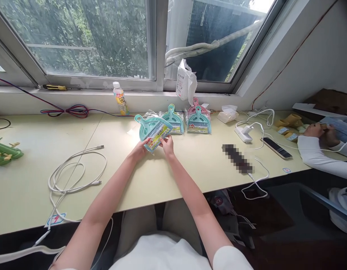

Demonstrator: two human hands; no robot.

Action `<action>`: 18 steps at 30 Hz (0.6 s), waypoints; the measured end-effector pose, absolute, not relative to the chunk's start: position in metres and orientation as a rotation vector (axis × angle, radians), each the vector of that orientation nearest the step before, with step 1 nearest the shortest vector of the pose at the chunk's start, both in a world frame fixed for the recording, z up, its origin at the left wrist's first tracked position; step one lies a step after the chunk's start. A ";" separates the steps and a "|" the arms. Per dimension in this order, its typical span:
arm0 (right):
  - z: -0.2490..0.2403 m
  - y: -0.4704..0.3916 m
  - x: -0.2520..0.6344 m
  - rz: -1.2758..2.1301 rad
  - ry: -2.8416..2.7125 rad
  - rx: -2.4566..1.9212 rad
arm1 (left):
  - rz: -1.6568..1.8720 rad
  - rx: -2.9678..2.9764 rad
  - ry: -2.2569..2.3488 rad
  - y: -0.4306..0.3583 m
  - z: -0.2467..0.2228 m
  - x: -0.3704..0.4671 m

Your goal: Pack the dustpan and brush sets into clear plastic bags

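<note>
Both my hands grip a turquoise mini dustpan and brush set (pixel 151 129) in clear wrapping, tilted above the table. My left hand (pixel 139 150) is closed on its lower left corner. My right hand (pixel 167 145) pinches the lower right edge, by the printed label. Just behind lies another turquoise dustpan set (pixel 177 122) in plastic, partly covered by the held one. To its right, a further turquoise dustpan set (pixel 198 122) rests in front of a pink dustpan (pixel 196 105), which is mostly hidden.
A drink bottle (pixel 121 99) and a tissue pack (pixel 186 80) stand by the window. A coiled white cable (pixel 53 180) lies left. On the right are a power strip (pixel 243 134), a phone (pixel 276 148) and a co-worker's hands (pixel 317 131) near yellow rolls. A green object (pixel 6 152) sits far left.
</note>
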State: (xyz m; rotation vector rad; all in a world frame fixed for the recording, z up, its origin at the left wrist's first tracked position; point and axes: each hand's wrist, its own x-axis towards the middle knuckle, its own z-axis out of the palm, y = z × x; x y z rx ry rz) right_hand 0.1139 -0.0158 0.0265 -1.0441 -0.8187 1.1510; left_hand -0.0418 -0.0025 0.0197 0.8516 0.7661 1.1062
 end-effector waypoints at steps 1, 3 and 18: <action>0.026 -0.015 0.115 1.110 -0.809 -1.077 | 1.064 0.864 0.743 -0.005 0.020 -0.038; 0.024 -0.014 0.117 1.023 -0.783 -1.138 | 0.995 0.904 0.672 -0.011 0.021 -0.030; 0.033 -0.017 0.111 1.080 -0.626 -0.984 | 1.248 0.922 0.853 -0.004 0.022 -0.030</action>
